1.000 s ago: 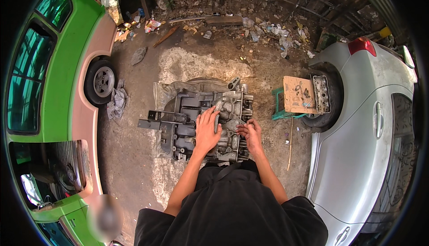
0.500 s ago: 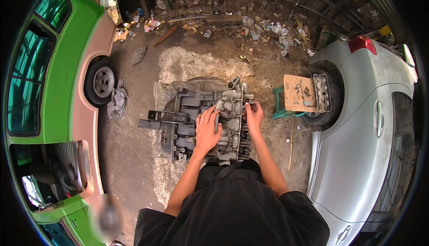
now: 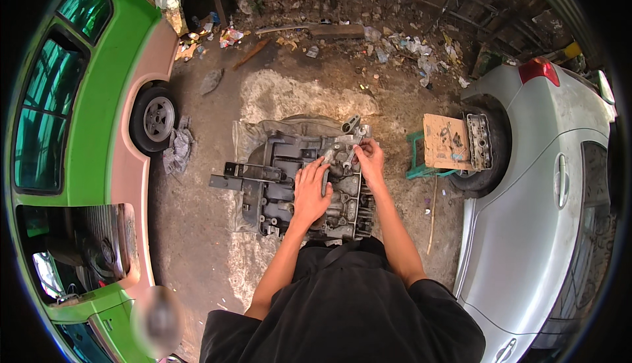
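At the left a green-and-pink vehicle [image 3: 108, 93] is seen, and at the right a silver car [image 3: 517, 251]. Between them, on the stained ground [image 3: 204, 231], a grey engine block [image 3: 282, 149] is set directly before the person. A green stool [image 3: 415, 159] near the car is topped by a brown board [image 3: 438, 140], along whose right edge a metal cylinder head [image 3: 479, 140] is placed. The left hand [image 3: 312, 193] is laid on the block, fingers extended; whether the dark bar [image 3: 325, 182] beside its thumb is gripped cannot be told. A small spanner [image 3: 348, 157] is pinched in the right hand's [image 3: 371, 163] grip, over the block's far right part.
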`<state>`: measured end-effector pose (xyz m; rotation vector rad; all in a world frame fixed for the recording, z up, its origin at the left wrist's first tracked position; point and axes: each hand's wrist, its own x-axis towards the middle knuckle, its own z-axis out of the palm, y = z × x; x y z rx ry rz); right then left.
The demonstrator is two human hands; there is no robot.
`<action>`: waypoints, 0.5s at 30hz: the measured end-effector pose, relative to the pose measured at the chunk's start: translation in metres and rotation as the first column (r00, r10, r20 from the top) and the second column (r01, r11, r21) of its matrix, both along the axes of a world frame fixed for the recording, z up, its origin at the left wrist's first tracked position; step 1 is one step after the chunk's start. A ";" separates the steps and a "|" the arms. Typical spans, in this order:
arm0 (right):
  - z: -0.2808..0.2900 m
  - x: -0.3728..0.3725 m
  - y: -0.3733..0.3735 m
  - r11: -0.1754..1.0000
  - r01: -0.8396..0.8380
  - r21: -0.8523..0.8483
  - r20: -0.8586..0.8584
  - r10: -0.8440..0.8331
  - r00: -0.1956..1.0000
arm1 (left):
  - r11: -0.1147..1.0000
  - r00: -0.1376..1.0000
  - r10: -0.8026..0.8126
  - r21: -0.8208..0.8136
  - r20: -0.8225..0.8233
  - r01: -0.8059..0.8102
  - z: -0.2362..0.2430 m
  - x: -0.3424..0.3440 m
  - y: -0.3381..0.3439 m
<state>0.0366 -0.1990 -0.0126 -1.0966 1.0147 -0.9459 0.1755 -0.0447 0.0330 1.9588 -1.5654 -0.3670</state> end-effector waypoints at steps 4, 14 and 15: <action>0.019 -0.025 0.004 0.989 0.134 0.054 0.163 -0.142 0.976 | 1.000 0.998 0.000 0.031 -0.068 0.003 -0.001 0.000 0.001; -0.007 -0.059 0.069 0.953 0.196 0.230 0.178 -0.239 0.955 | 1.000 1.000 -0.007 -0.007 -0.017 0.007 -0.003 0.001 0.001; -0.009 -0.059 0.073 0.959 0.190 0.209 0.176 -0.228 0.958 | 1.000 0.999 -0.010 0.008 -0.032 0.010 -0.003 0.001 0.001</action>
